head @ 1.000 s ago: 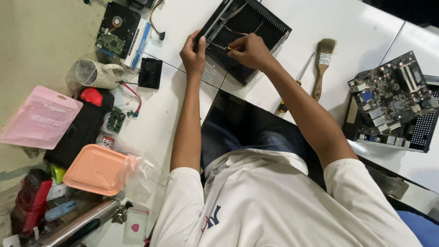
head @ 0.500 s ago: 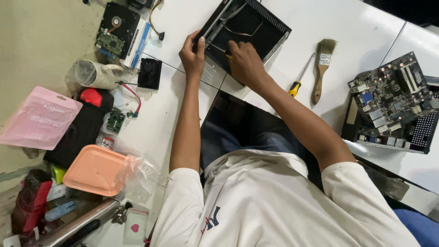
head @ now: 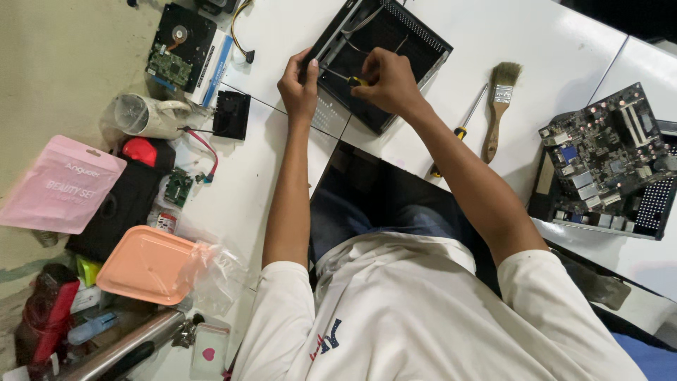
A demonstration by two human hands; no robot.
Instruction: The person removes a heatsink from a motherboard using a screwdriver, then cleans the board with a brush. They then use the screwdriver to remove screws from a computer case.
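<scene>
Overhead view: left hand [head: 299, 86] gripping the near-left edge of an open black case [head: 381, 56] to steady it on the white table [head: 550, 49], right hand [head: 389, 81] clamped around a small screwdriver [head: 345, 77] inside, shaft pointing left across the case.
</scene>
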